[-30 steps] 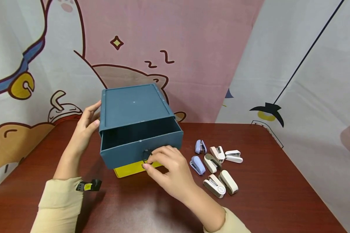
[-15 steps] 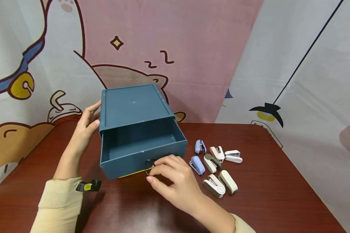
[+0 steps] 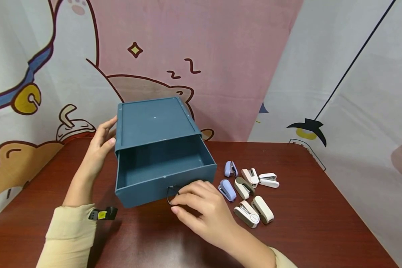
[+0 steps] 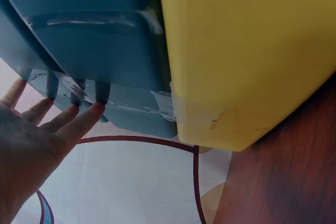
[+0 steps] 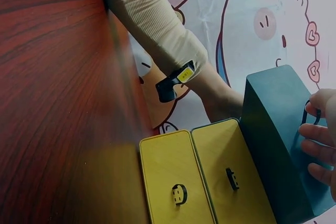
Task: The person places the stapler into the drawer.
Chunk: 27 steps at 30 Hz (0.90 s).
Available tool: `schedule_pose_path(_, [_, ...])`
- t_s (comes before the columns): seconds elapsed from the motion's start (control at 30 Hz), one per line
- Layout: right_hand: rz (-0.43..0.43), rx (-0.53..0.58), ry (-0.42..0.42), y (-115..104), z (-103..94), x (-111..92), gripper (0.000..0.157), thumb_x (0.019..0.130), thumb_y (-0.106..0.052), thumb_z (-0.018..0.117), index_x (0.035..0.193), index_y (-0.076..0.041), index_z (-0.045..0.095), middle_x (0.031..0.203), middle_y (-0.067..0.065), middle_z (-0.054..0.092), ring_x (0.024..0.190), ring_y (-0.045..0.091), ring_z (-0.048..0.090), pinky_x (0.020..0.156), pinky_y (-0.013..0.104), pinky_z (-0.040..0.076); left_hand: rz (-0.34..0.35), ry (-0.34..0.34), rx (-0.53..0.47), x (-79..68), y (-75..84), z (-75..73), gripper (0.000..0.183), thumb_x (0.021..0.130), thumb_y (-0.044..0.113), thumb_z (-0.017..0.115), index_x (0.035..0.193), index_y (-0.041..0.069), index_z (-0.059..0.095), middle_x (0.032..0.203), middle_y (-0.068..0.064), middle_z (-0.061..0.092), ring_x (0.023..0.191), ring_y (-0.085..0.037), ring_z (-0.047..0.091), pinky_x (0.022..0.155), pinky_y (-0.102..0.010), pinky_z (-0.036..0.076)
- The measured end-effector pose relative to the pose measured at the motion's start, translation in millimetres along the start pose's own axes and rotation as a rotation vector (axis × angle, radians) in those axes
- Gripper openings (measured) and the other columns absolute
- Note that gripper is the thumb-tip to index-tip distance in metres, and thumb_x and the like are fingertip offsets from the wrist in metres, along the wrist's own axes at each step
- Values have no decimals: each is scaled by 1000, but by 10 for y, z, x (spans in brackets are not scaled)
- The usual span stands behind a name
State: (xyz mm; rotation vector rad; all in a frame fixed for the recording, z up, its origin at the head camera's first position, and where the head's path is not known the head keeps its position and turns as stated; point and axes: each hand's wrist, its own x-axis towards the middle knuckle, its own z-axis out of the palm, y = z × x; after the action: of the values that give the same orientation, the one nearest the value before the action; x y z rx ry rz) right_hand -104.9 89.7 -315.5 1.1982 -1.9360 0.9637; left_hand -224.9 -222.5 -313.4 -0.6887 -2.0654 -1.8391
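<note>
"How are the fingers sitting, from where I'm listening?"

"I'm seeing the right hand (image 3: 206, 212) pinching the black handle (image 5: 305, 114) between thumb and finger, with its other fingers curving beside the drawer (image 3: 144, 195). That drawer is standing partly out of the cabinet (image 3: 154, 119), just behind those fingertips."

"And the left hand (image 3: 98, 147)?"

"Its fingers are spreading, tips touching the cabinet's side, well to the left of the right fingers."

"How are you expecting the drawer to handle?"

"I'm judging it light and stiff, as the walls are looking like thin plastic. I'm guessing they're slippery too, so I'm trusting the handle over the smooth front. It's looking slim, so I'm favouring a straight, gentle pull through its middle."

"What's worrying you?"

"I'm thinking the cabinet is light enough to skid, so I'm counting on those left fingertips for steadying. Two yellow drawers (image 5: 168, 166) are sitting below the right fingers, and staplers (image 3: 227, 190) are lying just beyond their knuckles, to the right."
</note>
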Motion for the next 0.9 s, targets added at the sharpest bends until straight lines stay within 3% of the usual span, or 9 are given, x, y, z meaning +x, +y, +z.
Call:
schedule_pose_path(0.3, [-47,4,-17,-18,-73,-9,14,94,-22,63,100,-14,73,96,-4,66,92,10,59,82,25,43,-8,3,15,-6,6,1,58,95,22,50,149,13,33,152,-9,29,136,-29,29,98,-35,33])
schedule_pose_path(0.57, [-95,39,50,128,-264,-64,21,95,-21,61,104,-4,68,94,3,68,87,17,62,80,30,44,-20,4,20,-4,3,8,58,95,23,49,149,15,32,152,-9,29,135,-29,29,98,-37,32])
schedule_pose_path(0.73, [-53,5,122,326,-461,-188,25,94,-25,62,101,-2,69,91,6,68,83,18,62,81,29,42,-16,0,11,1,-4,12,57,95,24,49,149,14,33,152,-9,29,134,-28,30,97,-35,33])
schedule_pose_path(0.9, [85,-85,110,518,-653,-344,28,93,-28,65,105,-4,69,93,3,67,83,15,60,81,21,42,-12,3,8,-3,-6,10,57,95,24,50,149,14,33,152,-9,30,135,-29,29,99,-37,31])
